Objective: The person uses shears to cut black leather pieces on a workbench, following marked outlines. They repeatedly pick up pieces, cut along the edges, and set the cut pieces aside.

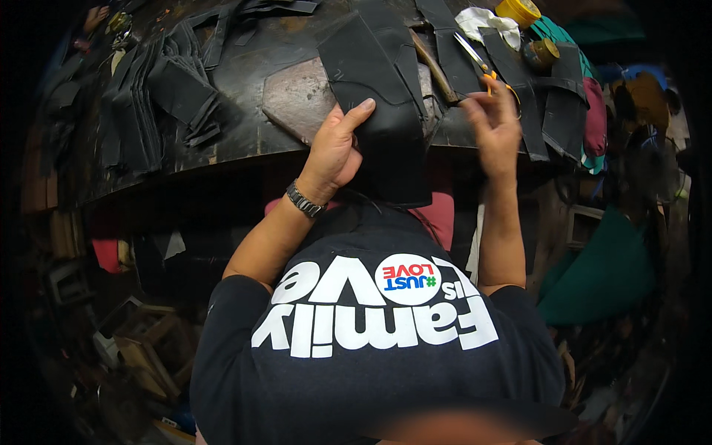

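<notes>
Dark, worn workbench (pixel 245 141) strewn with cut black leather pieces (pixel 159 96) at far left. At centre, the left hand (pixel 337 152), wristwatch (pixel 305 200) on its wrist, grips a large black leather panel (pixel 378 81) hanging over the bench edge, thumb on top. Just right, the right hand (pixel 495 122) closes on orange-handled scissors (pixel 480 63). A yellow tape roll (pixel 518 11) sits beyond.

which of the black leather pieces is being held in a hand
The large black piece draped over the bench edge, gripped by the left hand. The stacked pieces at left lie untouched.
</notes>
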Demonstrator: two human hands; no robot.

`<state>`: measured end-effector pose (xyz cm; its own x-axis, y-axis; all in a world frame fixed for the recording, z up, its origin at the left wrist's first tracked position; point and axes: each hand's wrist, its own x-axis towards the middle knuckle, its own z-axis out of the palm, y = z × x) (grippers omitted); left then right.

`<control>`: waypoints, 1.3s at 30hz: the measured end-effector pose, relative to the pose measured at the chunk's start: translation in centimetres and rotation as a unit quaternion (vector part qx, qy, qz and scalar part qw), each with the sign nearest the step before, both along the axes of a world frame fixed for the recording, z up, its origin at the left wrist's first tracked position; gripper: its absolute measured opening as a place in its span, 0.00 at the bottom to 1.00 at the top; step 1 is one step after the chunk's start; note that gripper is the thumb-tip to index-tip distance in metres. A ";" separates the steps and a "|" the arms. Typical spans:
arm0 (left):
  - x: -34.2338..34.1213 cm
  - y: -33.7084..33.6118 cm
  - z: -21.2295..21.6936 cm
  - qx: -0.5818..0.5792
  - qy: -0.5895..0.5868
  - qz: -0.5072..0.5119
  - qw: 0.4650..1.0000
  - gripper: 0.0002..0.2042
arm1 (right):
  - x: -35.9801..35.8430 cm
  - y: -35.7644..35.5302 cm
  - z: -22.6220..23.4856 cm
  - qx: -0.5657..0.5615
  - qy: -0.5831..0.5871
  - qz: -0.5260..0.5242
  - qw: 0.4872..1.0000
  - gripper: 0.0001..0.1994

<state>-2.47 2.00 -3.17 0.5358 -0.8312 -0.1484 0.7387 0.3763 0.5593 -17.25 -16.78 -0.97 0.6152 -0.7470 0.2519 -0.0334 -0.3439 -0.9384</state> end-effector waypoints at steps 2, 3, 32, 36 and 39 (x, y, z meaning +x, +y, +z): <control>-0.3 -0.5 0.7 0.003 0.002 -0.023 1.000 0.12 | -0.5 3.6 1.2 0.146 0.041 0.237 0.960 0.23; -0.4 -0.7 1.1 -0.023 -0.023 -0.036 0.999 0.12 | 0.1 4.7 1.5 0.171 0.036 0.239 0.955 0.23; 8.1 -5.5 1.9 0.003 -0.559 0.335 0.759 0.23 | -1.4 -1.1 -1.3 0.308 0.018 0.213 0.927 0.19; 7.0 -2.6 5.7 0.041 -0.512 0.412 0.752 0.37 | -3.0 -0.4 -2.2 0.373 -0.005 0.190 0.908 0.19; 7.7 -1.8 8.6 -0.089 -0.505 0.431 0.742 0.39 | -3.5 0.4 -2.7 0.405 -0.011 0.203 0.891 0.21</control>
